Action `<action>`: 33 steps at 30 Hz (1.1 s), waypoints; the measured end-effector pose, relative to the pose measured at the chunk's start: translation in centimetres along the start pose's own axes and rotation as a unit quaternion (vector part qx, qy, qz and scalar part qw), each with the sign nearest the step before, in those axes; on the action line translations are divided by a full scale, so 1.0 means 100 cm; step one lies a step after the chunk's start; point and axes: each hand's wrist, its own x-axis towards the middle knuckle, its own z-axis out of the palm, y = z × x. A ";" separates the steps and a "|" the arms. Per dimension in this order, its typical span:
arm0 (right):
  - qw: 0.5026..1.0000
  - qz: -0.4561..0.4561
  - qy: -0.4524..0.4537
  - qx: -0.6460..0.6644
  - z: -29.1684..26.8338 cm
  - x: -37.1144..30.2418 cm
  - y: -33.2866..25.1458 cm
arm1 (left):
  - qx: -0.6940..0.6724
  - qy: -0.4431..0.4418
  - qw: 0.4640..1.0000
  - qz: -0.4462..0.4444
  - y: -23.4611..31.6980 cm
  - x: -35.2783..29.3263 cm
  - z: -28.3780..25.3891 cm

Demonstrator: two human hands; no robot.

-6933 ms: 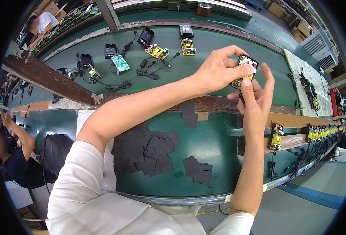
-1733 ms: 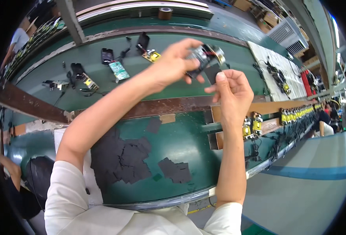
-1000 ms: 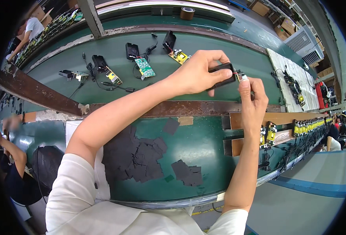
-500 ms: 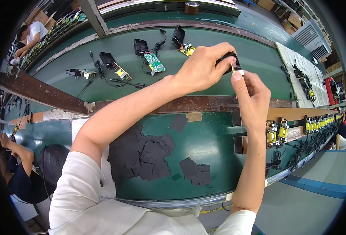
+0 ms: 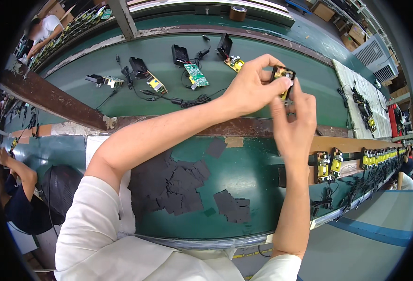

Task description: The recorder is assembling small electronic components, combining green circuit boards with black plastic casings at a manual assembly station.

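Two hands raised over the green table [image 5: 262, 182], both on one small black adapter part [image 5: 282, 75] with a yellowish board inside. Left hand [image 5: 251, 86] wrapped around it from the left, fingers clamped on the casing; right hand [image 5: 293, 126] up from below, fingers [image 5: 294, 91] pinched against its lower right edge. Part held in the air, well above the brown rail [image 5: 234, 126], touching nothing else.

Progress, as judged: mid-assembly on this piece. Board seated in the shell, open face showing, no cover visible yet. Exact fit too small to tell.

Done so far, apparently: row of yellow-and-black units [image 5: 379, 157] lined up along the right end of the table. Left to do, apparently: several loose units with green circuit boards [image 5: 196, 75] and black cables [image 5: 187, 99] lying on the far belt.

Near the body: scattered dark grey pads [image 5: 169, 182] and a smaller pile of dark squares [image 5: 234, 206]. Another person's sleeve [image 5: 24, 206] at far left.
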 end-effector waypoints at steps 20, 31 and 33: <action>0.684 0.445 0.128 0.564 -0.051 0.022 0.038 | 0.389 0.107 0.912 0.071 -0.026 0.002 -0.032; 0.933 0.247 -0.222 -0.141 -0.123 -0.023 -0.072 | 0.282 0.246 0.926 -0.048 -0.039 0.033 -0.100; 0.928 0.270 -0.228 -0.119 -0.129 -0.044 -0.050 | 0.271 0.244 0.928 -0.076 -0.038 0.036 -0.101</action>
